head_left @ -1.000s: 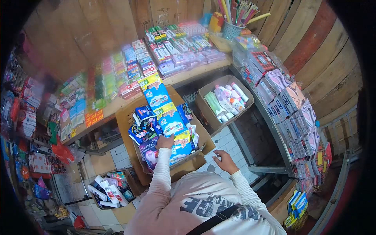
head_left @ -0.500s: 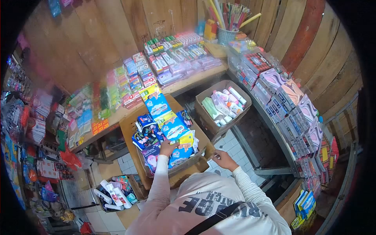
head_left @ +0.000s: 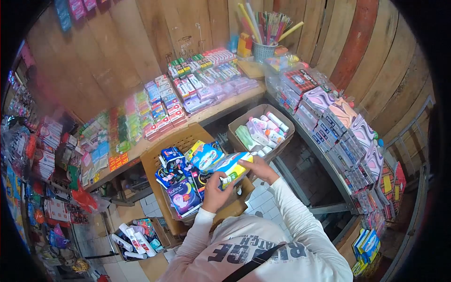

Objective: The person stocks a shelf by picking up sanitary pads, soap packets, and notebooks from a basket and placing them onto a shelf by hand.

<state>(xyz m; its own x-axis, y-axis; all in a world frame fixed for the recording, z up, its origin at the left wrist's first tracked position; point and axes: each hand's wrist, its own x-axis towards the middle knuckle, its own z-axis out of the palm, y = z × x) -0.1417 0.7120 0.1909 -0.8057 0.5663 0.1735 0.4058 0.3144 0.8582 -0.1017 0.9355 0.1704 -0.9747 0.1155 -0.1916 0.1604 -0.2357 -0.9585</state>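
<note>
My left hand (head_left: 215, 191) and my right hand (head_left: 259, 169) hold a blue and yellow package (head_left: 233, 166) between them, above the right part of an open cardboard box (head_left: 155, 152). Fingers of both hands are closed on its ends. Inside the box, dark blue packs (head_left: 172, 168) and a purple Softex pack (head_left: 183, 195) lie to the left of my left hand. Another blue and yellow pack (head_left: 205, 157) rests behind the held one, partly hidden by it.
A box of bottles (head_left: 268, 131) stands at the right. Small boxed goods (head_left: 197, 82) line the wooden shelf behind. Stacked boxes (head_left: 338, 127) fill the right counter. A small box of tubes (head_left: 138, 239) sits on the floor at the lower left.
The long row of blue and yellow packs no longer stretches over the box. My right hand has moved up and left onto the package. My left hand has shifted right with it.
</note>
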